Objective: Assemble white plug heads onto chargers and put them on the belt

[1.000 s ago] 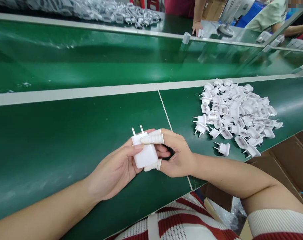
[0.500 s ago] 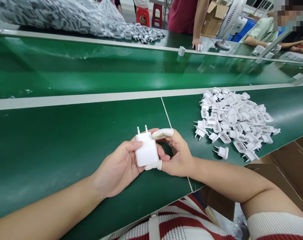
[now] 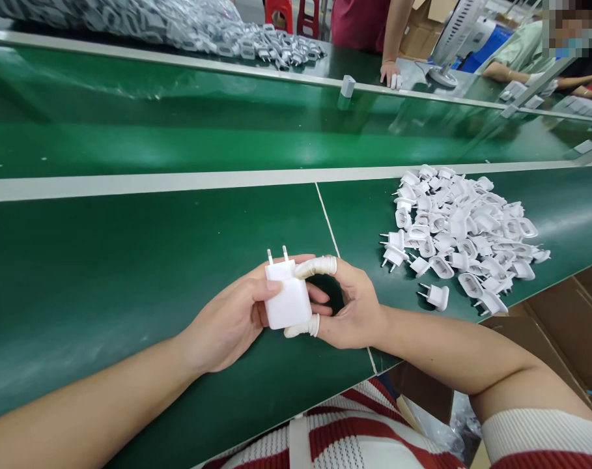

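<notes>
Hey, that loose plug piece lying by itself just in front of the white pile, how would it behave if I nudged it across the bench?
The lone plug piece looks like small moulded plastic, so probably stiff and light. It lies on its side with two pins sticking out, so it would likely slide or pivot on the green bench top rather than roll. Pushed rightward, it might bump the white pile.

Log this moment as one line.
left hand: grips white two-pin plastic charger | right hand: pinches charger | pile of white plug caps: on green bench

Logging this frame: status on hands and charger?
Left hand and right hand both grip white charger, prongs up. Plug-cap pile right, apart. Nothing obstructing.
</notes>
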{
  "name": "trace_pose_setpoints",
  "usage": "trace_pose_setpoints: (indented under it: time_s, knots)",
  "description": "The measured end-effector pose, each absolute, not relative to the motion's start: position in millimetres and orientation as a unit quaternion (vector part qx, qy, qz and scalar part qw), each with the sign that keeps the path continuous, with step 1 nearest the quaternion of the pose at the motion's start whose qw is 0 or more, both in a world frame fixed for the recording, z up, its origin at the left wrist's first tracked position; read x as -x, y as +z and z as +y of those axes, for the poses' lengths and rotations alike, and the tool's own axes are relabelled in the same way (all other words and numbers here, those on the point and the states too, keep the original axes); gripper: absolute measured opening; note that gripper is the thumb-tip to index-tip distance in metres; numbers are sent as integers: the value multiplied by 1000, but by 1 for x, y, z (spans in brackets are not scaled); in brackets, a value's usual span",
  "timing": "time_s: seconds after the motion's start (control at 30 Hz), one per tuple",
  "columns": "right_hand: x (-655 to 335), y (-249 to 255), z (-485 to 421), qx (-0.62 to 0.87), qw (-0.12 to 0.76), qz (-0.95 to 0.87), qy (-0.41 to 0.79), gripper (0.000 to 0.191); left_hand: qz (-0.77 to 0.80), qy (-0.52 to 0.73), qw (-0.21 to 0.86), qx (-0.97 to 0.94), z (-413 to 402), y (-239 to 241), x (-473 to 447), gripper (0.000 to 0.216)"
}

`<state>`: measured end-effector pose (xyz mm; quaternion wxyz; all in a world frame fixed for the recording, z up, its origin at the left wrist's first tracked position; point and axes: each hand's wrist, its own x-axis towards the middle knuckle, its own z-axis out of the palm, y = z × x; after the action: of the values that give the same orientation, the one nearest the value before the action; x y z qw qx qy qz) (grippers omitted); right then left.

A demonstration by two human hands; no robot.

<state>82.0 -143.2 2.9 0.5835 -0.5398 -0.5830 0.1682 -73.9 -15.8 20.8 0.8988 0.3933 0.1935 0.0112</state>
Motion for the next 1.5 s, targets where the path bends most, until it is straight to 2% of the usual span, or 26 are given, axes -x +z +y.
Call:
trace_pose_setpoints:
  time_s: [0.3, 0.47, 0.73, 1.07, 1.5]
  knots:
    - [-82, 6, -145, 548, 562, -607, 122, 57, 168, 26, 889, -426, -9, 12, 76, 58]
    - [-83, 8, -145, 543, 559, -616, 119, 58, 149, 18, 881, -449, -7, 9, 77, 50]
    - [-82, 7, -143, 532, 567, -621, 96, 54, 148, 3, 881, -449, -6, 3, 78, 57]
    - [-79, 6, -145, 544, 558, -620, 85, 47, 118, 26, 883, -453, -7, 4, 78, 34]
    - [-79, 7, -148, 557, 543, -623, 75, 43, 124, 30, 876, -465, -10, 7, 79, 32]
